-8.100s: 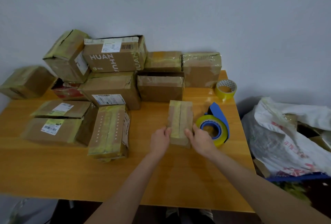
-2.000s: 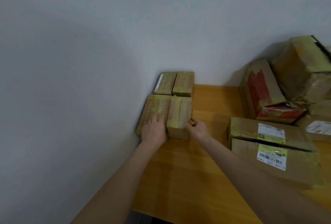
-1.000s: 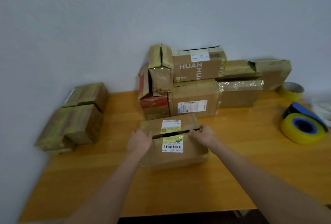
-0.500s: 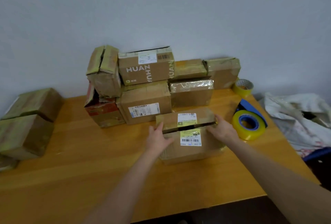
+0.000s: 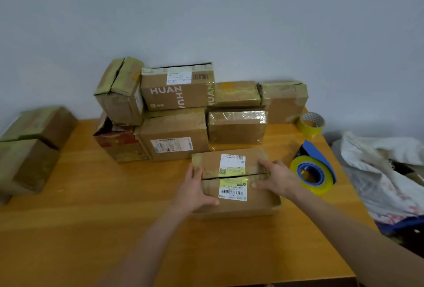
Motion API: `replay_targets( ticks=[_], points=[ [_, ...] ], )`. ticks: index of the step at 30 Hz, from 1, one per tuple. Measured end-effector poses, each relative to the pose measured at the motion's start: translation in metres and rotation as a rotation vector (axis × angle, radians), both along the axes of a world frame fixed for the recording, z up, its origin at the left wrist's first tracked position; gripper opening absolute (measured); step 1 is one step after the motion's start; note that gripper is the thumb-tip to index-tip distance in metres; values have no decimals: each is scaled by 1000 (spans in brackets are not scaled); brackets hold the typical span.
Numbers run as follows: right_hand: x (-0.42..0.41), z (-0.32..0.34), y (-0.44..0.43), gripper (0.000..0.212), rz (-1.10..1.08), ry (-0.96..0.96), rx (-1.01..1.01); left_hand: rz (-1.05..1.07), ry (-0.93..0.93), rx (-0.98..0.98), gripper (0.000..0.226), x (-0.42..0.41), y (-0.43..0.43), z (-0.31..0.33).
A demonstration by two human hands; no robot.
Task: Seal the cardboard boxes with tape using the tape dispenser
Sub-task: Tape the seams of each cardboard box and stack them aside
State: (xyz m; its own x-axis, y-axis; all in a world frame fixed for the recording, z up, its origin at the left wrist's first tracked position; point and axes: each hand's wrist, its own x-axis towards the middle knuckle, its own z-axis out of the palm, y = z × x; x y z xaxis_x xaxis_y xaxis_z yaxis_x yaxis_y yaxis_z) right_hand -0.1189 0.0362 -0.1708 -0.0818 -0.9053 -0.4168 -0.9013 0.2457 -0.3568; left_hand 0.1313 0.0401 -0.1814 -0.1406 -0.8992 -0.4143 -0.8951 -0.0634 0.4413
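Observation:
A flat cardboard box (image 5: 250, 204) with white and yellow labels lies on the wooden table (image 5: 114, 206), a dark gap showing between its two top flaps. My left hand (image 5: 195, 189) lies against the box's left end, fingers straight, thumb on the near flap. On the right end, my right hand (image 5: 277, 178) rests flat across both flaps. The blue tape dispenser (image 5: 313, 173) with its yellow roll lies on the table just right of my right hand, touched by neither hand.
Several taped boxes are stacked against the wall, among them one marked HUAN (image 5: 177, 88). Two more boxes (image 5: 29, 146) sit at the table's left edge. A spare yellow tape roll (image 5: 311, 123) stands at the back right. A white bag (image 5: 385, 172) lies beyond the right edge.
The labelled box has come rightwards across the table with both hands on it and now lies beside the dispenser. My right hand has shifted from the box's end onto its flaps.

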Motion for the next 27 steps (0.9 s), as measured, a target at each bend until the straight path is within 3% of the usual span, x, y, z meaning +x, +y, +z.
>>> replay_targets(
  ticks=[5, 10, 15, 20, 24, 27],
  points=[
    [-27, 4, -1, 97, 161, -17, 46, -136, -207, 99, 141, -10, 11, -1],
    [-40, 1, -1, 88, 246, 43, 12, -213, -410, 5, 134, -23, 14, 8],
    [-40, 3, 4, 79, 295, 102, -4, -158, -370, 33, 128, -33, 21, 9],
    [-38, 0, 8, 71, 317, 148, -16, -252, -423, -50, 123, -37, 27, 8],
    [-32, 0, 9, 69, 302, 164, 0, -239, -361, -11, 125, -37, 30, 4],
    [-40, -2, 6, 47, 274, 70, -16, -270, -369, -6, 121, -32, 24, 4]
  ],
)
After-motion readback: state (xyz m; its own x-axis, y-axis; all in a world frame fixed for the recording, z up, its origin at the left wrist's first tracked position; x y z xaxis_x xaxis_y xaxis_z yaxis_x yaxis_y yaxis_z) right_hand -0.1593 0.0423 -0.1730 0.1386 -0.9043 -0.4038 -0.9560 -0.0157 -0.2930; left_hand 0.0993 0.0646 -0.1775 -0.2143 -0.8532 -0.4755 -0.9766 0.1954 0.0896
